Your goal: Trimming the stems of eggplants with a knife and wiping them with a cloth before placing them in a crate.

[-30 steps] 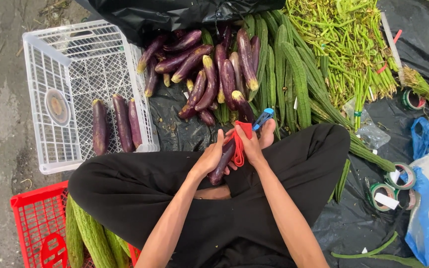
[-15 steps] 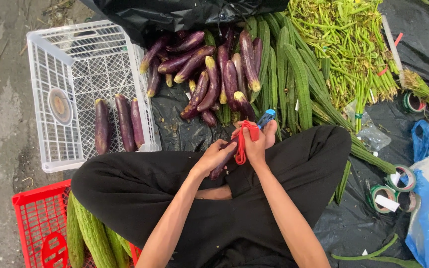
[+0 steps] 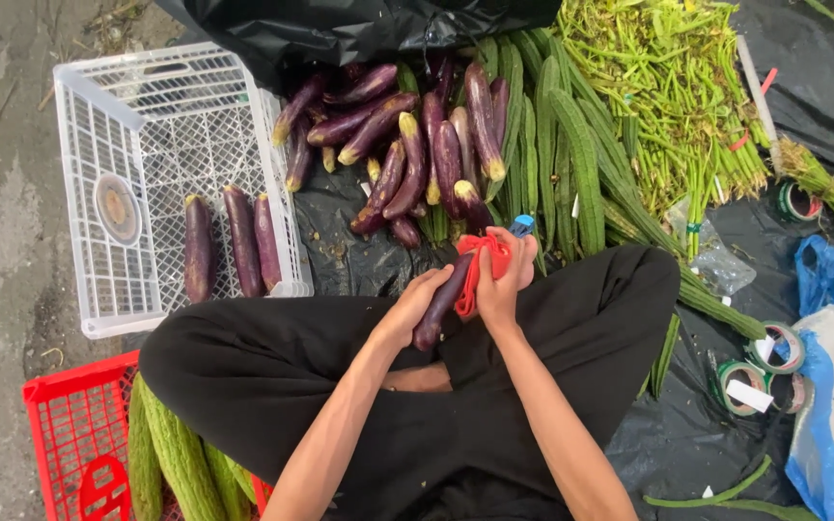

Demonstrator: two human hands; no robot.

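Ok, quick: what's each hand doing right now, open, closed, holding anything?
Left hand: closed around the long dark purple eggplant on the lap.
Right hand: closed on the red peeler-like plastic tool, pressed against the same eggplant.

Long dark-purple eggplant [image 3: 439, 307] held tilted over the lap, lower end toward the knees, upper end under a red net sleeve [image 3: 480, 268]. Net is bunched around its top. Skin glossy, intact as far as visible.
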